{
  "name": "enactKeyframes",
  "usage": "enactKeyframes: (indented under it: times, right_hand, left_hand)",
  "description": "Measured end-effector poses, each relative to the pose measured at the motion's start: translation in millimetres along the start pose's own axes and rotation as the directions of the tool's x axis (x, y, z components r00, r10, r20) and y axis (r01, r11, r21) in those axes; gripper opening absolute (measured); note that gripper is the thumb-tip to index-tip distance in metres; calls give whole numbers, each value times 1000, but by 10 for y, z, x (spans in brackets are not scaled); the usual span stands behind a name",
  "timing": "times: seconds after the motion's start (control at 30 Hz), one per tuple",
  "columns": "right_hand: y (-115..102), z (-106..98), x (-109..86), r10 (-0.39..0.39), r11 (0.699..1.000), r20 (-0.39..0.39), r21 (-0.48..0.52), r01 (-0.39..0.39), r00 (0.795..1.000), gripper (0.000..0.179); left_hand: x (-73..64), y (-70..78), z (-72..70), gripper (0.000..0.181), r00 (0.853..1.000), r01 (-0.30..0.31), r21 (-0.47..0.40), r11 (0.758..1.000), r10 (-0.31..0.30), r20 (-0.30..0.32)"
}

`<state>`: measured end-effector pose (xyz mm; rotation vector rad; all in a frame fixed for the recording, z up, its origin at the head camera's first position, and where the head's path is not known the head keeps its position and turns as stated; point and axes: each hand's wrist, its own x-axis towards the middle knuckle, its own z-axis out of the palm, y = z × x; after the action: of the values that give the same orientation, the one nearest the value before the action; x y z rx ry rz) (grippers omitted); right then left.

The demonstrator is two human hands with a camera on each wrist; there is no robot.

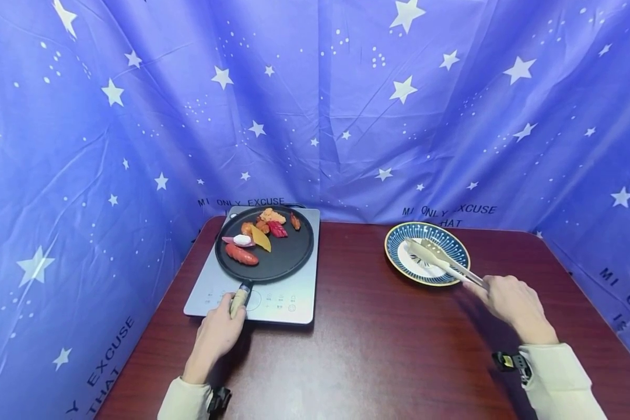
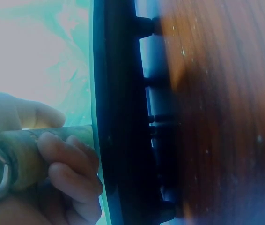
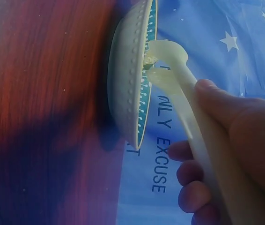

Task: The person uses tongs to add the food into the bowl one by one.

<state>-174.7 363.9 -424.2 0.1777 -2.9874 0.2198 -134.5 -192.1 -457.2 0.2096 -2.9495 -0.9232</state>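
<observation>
My left hand (image 1: 217, 333) grips the wooden-looking handle (image 1: 238, 300) of a black flat pan (image 1: 283, 256). In the left wrist view, fingers curl round that handle (image 2: 27, 159), near its metal ring. Several food pieces lie in the pan, among them a red sausage (image 1: 241, 254) and a yellow slice (image 1: 261, 239). With my right hand (image 1: 513, 303) I hold pale tongs (image 1: 458, 269), their tips over a blue-patterned dish (image 1: 392, 256). The right wrist view shows a small pale-green piece (image 3: 148, 62) between the tong tips, at the dish's rim.
Under the pan is a silver induction cooker (image 1: 299, 300), at the table's left. The dark red wooden table (image 1: 357, 350) extends between cooker and dish. Blue star-printed curtains (image 1: 315, 116) hang close behind the table and at both sides.
</observation>
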Motion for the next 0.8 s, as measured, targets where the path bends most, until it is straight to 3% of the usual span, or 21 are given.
enactKeyframes:
  times: [0.33, 0.8]
  right_hand:
    - [-15, -25, -5, 10, 1000, -63, 13, -10, 998, 49]
    - [-39, -80, -39, -3, 1000, -93, 7, 4, 996, 47]
  left_hand:
    - [-3, 12, -1, 39, 1000, 6, -3, 1000, -6, 1]
    - [-24, 30, -24, 38, 1000, 0, -5, 1000, 0, 5]
